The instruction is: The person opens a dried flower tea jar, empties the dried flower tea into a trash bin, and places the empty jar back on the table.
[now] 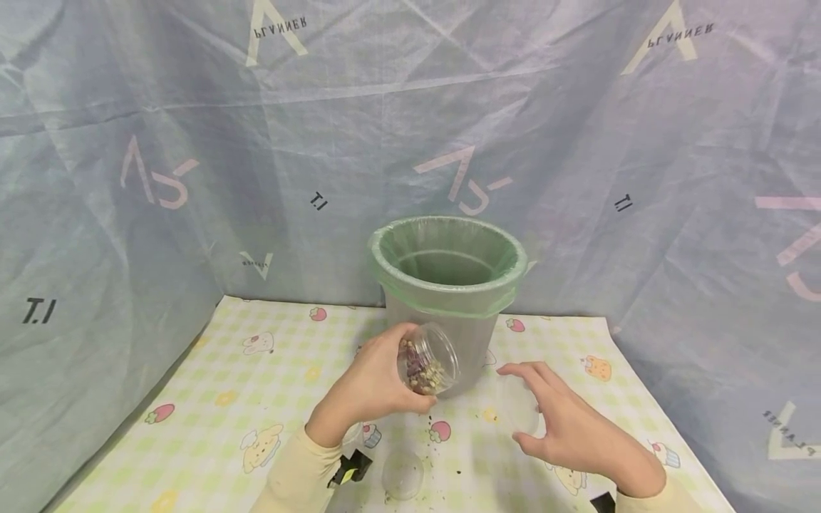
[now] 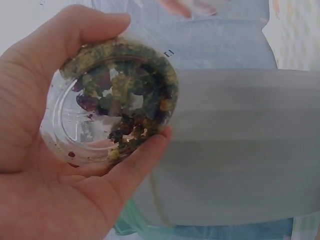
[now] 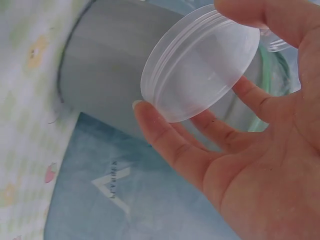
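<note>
My left hand (image 1: 368,377) grips a small clear plastic jar (image 1: 452,350) that is tilted, its open mouth facing right. Inside lies a dried mix (image 1: 425,372) of dark red pieces and yellowish-green bits. Through the jar's base in the left wrist view, the same mix (image 2: 120,90) shows against the clear wall. A translucent screw lid (image 3: 200,65), off the jar, is held by its rim between the thumb and fingers of my right hand (image 1: 574,424). Both hands are in front of a grey bin (image 1: 474,331), below its rim and apart from each other.
A pale green liner bag (image 1: 442,310) is folded over the bin's rim. A clear round disc (image 1: 403,475) lies on the checked tablecloth (image 1: 212,442) near the front, with small dark crumbs (image 1: 458,472) around it. Grey-blue cloth (image 1: 321,142) hangs behind and at both sides.
</note>
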The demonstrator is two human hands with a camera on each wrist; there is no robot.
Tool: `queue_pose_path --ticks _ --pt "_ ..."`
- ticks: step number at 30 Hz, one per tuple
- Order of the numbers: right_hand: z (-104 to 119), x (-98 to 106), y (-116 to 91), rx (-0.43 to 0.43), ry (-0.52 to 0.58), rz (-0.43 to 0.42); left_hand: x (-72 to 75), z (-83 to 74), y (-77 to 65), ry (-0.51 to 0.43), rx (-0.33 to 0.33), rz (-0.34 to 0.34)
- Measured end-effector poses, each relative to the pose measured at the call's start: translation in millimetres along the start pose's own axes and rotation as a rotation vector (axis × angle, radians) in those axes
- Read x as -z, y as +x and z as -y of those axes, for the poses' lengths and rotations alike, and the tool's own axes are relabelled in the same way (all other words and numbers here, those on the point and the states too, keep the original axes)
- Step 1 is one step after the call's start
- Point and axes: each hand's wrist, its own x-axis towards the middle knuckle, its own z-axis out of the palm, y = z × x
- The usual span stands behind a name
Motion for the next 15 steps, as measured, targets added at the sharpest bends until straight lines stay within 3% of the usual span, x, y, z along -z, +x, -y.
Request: queue_pose_path --ticks 15 --pt "-11.4 -12.0 -29.5 -0.143 -0.024 0.102 1.9 -3.2 -2.5 -0.002 -0.006 -0.021"
